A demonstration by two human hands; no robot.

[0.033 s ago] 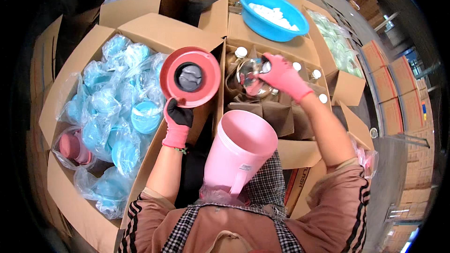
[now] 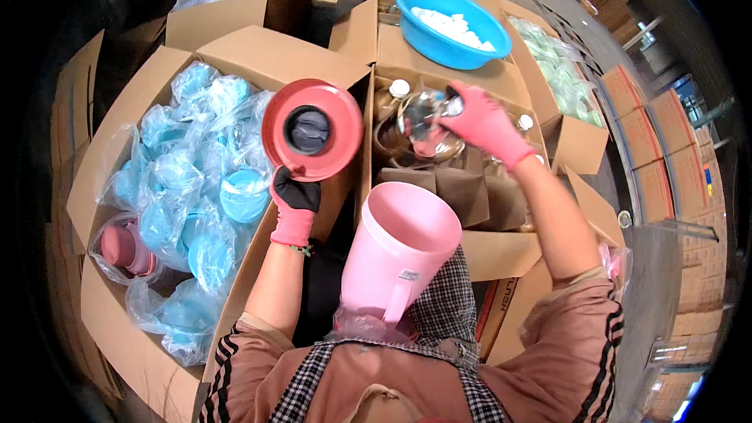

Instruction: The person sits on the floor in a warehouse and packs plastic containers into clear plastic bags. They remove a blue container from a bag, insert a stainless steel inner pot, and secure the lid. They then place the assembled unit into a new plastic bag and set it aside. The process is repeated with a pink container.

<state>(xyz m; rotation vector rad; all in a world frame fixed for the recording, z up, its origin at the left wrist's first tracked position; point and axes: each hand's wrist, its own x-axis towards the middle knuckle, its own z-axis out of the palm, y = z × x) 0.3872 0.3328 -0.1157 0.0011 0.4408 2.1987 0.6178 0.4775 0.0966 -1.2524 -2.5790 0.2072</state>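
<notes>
My left hand (image 2: pixel 296 200), in a pink and black glove, grips the lower rim of a round red plastic piece (image 2: pixel 274 127), thumb on its edge. A wide flange surrounds the dark opening in its middle. My right hand (image 2: pixel 484 124), gloved in pink, is closed around the neck end of a shiny silvery glass flask liner (image 2: pixel 427 116). The liner is tilted above a divided carton (image 2: pixel 462 196), and motion blurs it a little. Between my forearms, a pink plastic jug (image 2: pixel 384 258) stands on my lap with its wide mouth up and handle toward me.
On the left is a large carton (image 2: pixel 125 345) of bagged blue plastic parts (image 2: pixel 176 168). White-topped bottle shapes (image 2: pixel 399 88) stand in the divided carton. Behind it sits a blue basin (image 2: pixel 439 51) of small white pieces (image 2: pixel 450 25). Green bagged parts (image 2: pixel 556 70) fill a carton farther right.
My right hand has shifted slightly right with the flask liner, which is still over the divided carton. The red piece has turned and moved slightly left in my left hand's grip.
</notes>
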